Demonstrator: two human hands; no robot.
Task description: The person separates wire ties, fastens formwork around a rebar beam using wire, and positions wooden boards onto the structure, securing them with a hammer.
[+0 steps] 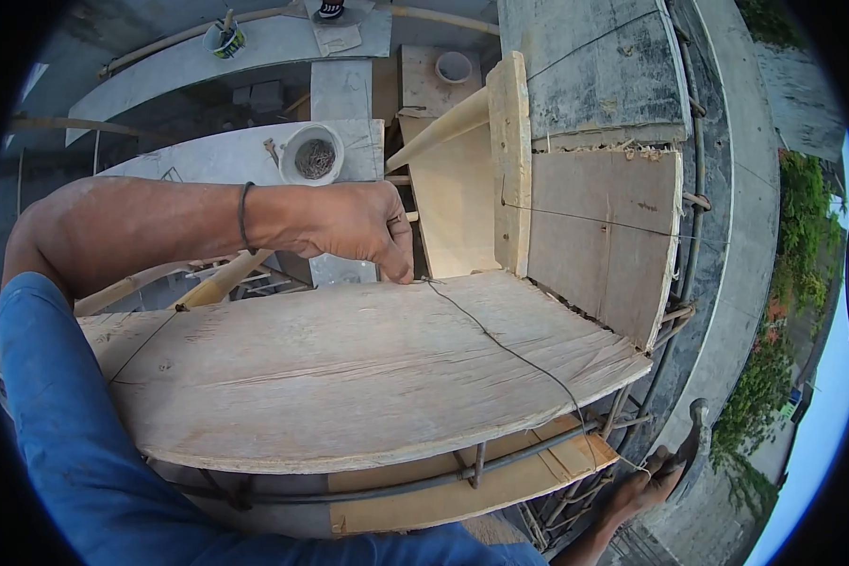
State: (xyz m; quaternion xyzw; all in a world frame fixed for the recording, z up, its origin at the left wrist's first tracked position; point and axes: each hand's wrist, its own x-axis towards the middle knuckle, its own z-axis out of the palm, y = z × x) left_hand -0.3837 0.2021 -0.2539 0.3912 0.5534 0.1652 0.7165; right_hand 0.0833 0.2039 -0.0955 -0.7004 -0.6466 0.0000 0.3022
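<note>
My left hand (373,226) reaches across from the left, wearing a dark wrist band. Its fingers are pinched together at the inner edge of a plywood panel (349,368), where a thin dark cord or wire (500,344) ends in a small knot. The cord slants over the panel to my right hand (643,486), low on the right beyond the outer edge. A turn of it seems to lie around a finger there. My right hand is closed around what looks like a hammer (697,429), its metal head pointing up; the handle is mostly hidden.
A white bucket of nails (313,157) stands on a board behind my left forearm. Another plywood panel (599,236) and an upright board (510,165) meet at the right. Metal bars (415,486) run below the near edge. A second bucket (453,68) sits farther back.
</note>
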